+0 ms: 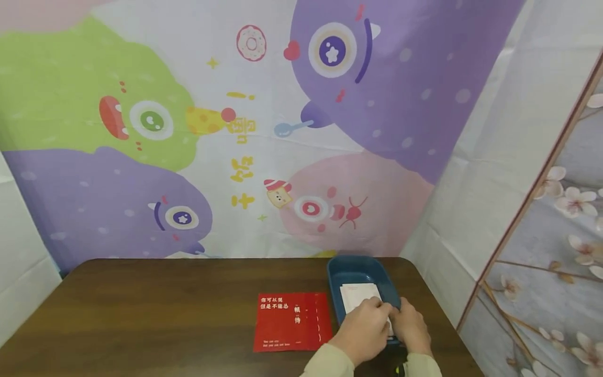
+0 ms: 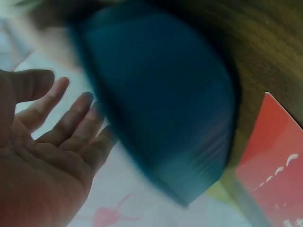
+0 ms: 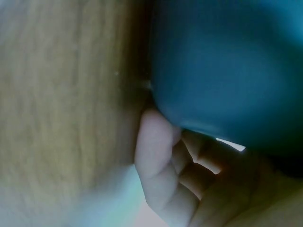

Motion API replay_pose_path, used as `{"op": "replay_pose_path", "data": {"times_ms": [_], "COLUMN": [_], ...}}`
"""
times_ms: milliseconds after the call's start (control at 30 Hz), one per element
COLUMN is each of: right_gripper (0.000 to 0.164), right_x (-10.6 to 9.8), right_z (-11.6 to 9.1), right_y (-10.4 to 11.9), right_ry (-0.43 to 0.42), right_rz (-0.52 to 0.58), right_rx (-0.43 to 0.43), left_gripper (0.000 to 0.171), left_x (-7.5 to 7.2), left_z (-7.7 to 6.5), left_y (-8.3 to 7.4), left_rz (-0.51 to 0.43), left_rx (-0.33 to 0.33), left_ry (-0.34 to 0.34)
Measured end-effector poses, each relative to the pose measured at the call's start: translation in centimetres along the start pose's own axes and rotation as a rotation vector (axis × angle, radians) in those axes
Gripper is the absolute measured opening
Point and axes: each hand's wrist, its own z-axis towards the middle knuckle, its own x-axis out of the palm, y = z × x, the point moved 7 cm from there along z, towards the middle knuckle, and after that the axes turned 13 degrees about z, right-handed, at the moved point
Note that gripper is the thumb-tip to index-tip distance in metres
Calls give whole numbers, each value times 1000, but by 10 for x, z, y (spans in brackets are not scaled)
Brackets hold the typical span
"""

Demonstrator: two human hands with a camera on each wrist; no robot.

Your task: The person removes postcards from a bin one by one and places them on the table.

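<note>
A deep blue plastic tray (image 1: 335, 277) stands at the right back of the table, with white cards (image 1: 360, 294) lying in it. My left hand (image 1: 360, 330) reaches over the tray's near part, above the cards. In the left wrist view, its fingers (image 2: 71, 127) are loosely bent near the tray's rim, the thumb apart, nothing visible between them. At the tray's right side is my right hand (image 1: 412, 327). The right wrist view shows its curled fingers (image 3: 154, 142) against the tray's outer wall; its thumb is hidden.
A flat red card (image 1: 292, 322) with white print lies left of the tray on the dark wooden table (image 1: 165, 314). Behind the table hangs a cartoon-printed cloth (image 1: 264, 131). A flowered panel (image 1: 556, 262) stands on the right.
</note>
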Motion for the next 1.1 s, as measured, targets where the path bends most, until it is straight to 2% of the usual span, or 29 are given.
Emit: {"op": "replay_pose_path", "data": {"times_ms": [133,267,333,433,600,833,1100], "right_gripper": [40,45,45,46,46,49,44], "right_x": [-1,-1,-2,-1,2,1,1], "right_z": [1,1,2,2,2,3,1], "right_y": [1,5,6,3,-2,0,0], "right_ry": [-12,-25,-23,-15,-13,-13,-18], "right_rz": [-1,-7,-4,-6,-14,-23,-4], "right_rx": [-2,-13,-5,14,21,11,5], "left_gripper": [19,22,26,31,30,29,40], "left_x": [34,46,48,53,63,65,70], "left_z": [10,12,13,12,10,12,12], "left_y": [15,27,28,29,28,30,33], "left_rz": [76,98,108,129,153,150,168], "left_rx": [-152,-274,-296,-326,-350,-389,-448], "left_ry": [149,192,198,244,304,344,393]}}
